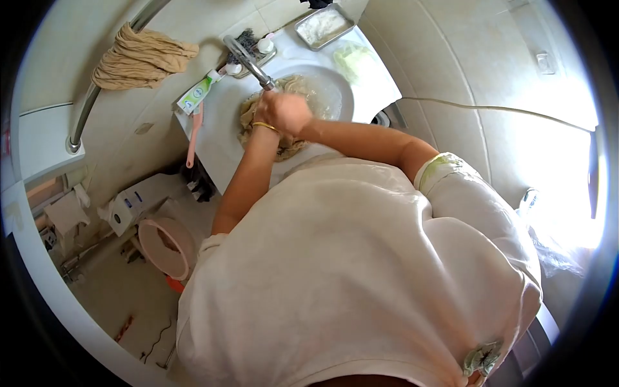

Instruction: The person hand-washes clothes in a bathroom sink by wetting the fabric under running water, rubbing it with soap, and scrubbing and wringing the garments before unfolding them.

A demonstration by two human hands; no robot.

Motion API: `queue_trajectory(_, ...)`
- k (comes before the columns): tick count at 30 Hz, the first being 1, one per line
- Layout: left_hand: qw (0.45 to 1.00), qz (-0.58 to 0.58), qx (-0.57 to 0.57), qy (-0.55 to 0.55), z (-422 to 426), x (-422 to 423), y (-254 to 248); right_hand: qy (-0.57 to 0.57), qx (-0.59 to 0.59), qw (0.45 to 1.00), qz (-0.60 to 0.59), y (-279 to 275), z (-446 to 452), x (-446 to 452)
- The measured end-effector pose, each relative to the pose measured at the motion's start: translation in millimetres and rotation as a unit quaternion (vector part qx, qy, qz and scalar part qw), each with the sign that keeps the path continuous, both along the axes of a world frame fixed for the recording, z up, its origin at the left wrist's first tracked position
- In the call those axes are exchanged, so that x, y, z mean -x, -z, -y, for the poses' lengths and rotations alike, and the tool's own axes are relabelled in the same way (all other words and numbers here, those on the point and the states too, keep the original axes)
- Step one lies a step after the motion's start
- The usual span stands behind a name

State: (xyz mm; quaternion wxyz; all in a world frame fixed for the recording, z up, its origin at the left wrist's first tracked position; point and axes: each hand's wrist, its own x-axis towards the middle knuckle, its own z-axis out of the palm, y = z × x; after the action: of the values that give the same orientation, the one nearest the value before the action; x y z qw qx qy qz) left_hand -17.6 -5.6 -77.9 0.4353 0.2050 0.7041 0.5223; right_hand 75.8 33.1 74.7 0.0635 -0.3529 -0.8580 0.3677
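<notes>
My two hands meet just below the faucet (248,63), above the white sink basin (345,97). My left hand (266,111), with a yellow bracelet at its wrist, is largely covered by the other; its fingers are hidden. My right hand (291,115) is bent into a fist shape against it, blurred by motion, and what lies inside it cannot be made out. Under and around both hands, wet beige-brown cloth (248,119) lies bunched in the basin, with bubbly water (327,97) to its right.
A tan cloth (143,59) hangs over the metal rail at upper left. On the counter are a green-and-white tube (196,93), a pink-handled brush (195,135), a metal tray (324,27) and a pale green cloth (354,62). A pink basin (166,248) stands low at left.
</notes>
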Motion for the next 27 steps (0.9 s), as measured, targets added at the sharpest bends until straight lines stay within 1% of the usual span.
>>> queue_trajectory(1, 0.961, 0.272, -0.010, -0.044, -2, -5, -40, 0.033, 0.016, 0.999, -0.001, 3, -17, 0)
queue_trajectory(2, 0.847, 0.524, -0.019, -0.084, -5, -14, -73, 0.067, 0.031, 0.997, -0.001, 9, -39, 0)
queue_trajectory(3, 0.862, 0.491, -0.101, -0.073, -4, -29, -87, 0.132, 0.060, 0.989, -0.020, 41, -59, 6)
queue_trajectory(4, 0.858, 0.497, -0.126, -0.045, -5, -35, -103, 0.151, 0.075, 0.985, -0.032, 40, -64, 0)
queue_trajectory(6, 0.823, 0.546, -0.156, -0.025, -3, -24, -89, 0.156, 0.075, 0.985, -0.004, 55, -65, 1)
queue_trajectory(7, 0.831, 0.533, -0.160, -0.032, 1, -23, -95, 0.220, 0.190, 0.954, -0.075, 58, -68, 2)
queue_trajectory(8, 0.839, 0.518, -0.163, -0.039, 7, -21, -109, 0.280, 0.301, 0.900, -0.146, 61, -75, 4)
queue_trajectory(9, 0.847, 0.503, -0.165, -0.045, 10, -18, -117, 0.334, 0.405, 0.824, -0.212, 64, -80, 2)
queue_trajectory(10, 0.867, 0.478, -0.136, -0.040, 15, -13, -114, 0.341, 0.546, 0.725, -0.246, 47, -88, -8)
queue_trajectory(12, 0.901, 0.427, -0.075, -0.024, 24, -5, -96, 0.241, 0.647, 0.676, -0.258, 51, -104, -23)
queue_trajectory(13, 0.907, 0.405, -0.098, -0.054, 25, -2, -83, 0.242, 0.620, 0.692, -0.281, 52, -105, -23)
queue_trajectory(15, 0.876, 0.459, -0.097, -0.116, 28, 3, -69, 0.240, 0.570, 0.716, -0.322, 55, -92, -18)
queue_trajectory(16, 0.858, 0.484, -0.096, -0.146, 29, 7, -59, 0.191, 0.453, 0.823, -0.285, 46, -77, -17)
queue_trajectory(17, 0.842, 0.513, -0.140, -0.096, 34, 20, -26, 0.137, 0.320, 0.906, -0.240, 28, -57, -17)
queue_trajectory(18, 0.790, 0.575, -0.210, -0.018, 31, 18, -33, 0.079, 0.178, 0.963, -0.187, 16, -38, -17)
queue_trajectory(19, 0.725, 0.628, -0.276, 0.060, 25, 13, -48, 0.025, 0.130, 0.979, -0.154, 13, -21, -12)
queue_trajectory(20, 0.745, 0.590, -0.306, 0.049, 24, 12, -33, -0.030, 0.081, 0.989, -0.121, -2, -8, -9)
queue_trajectory(21, 0.764, 0.551, -0.333, 0.037, 22, 11, -19, -0.116, 0.025, 0.992, -0.047, -20, -6, -12)
queue_trajectory(22, 0.819, 0.529, -0.220, -0.032, 19, 3, -29, -0.071, 0.008, 0.997, -0.036, -14, -11, -10)
queue_trajectory(23, 0.857, 0.495, -0.101, -0.102, 13, -11, -53, -0.026, -0.008, 0.999, -0.027, 0, -24, -3)
queue_trajectory(24, 0.876, 0.452, 0.018, -0.170, 5, -25, -78, 0.019, -0.025, 0.999, -0.017, 19, -41, 5)
queue_trajectory(25, 0.867, 0.461, -0.003, -0.189, 1, -38, -101, 0.116, 0.050, 0.991, -0.041, 49, -60, 18)
queue_trajectory(26, 0.804, 0.580, -0.120, -0.042, 5, -28, -82, 0.120, 0.055, 0.990, -0.055, 44, -56, 17)
queue_trajectory(27, 0.696, 0.671, -0.232, 0.107, 11, -9, -48, 0.122, 0.058, 0.989, -0.067, 37, -52, 14)
